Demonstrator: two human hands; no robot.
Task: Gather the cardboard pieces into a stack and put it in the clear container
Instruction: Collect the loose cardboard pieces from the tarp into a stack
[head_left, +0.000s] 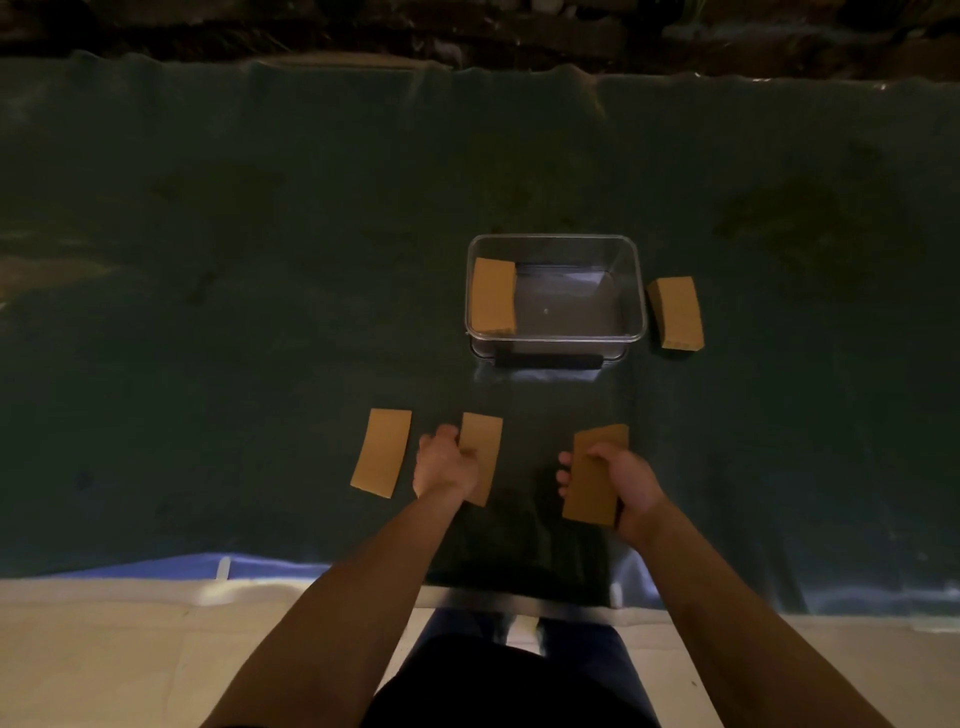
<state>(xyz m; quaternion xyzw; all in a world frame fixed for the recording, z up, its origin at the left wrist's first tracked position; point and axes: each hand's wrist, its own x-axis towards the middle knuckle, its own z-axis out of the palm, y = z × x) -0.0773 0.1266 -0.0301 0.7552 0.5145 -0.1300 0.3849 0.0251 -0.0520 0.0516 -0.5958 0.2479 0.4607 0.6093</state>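
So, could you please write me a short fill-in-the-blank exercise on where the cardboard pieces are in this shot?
1. The cardboard stack inside the clear container leans against its ____ wall.
2. The stack outside the container lies on the green cloth to the container's ____.
3. The right hand grips a stack of pieces; the left hand grips a ____ piece.
4. The loose piece that no hand touches lies to the ____ of the left hand.

Missing words: left; right; single; left

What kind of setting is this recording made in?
Probably a makeshift indoor work table: a dark green cloth covers it, holding a clear container and cardboard pieces, above pale floor tiles.
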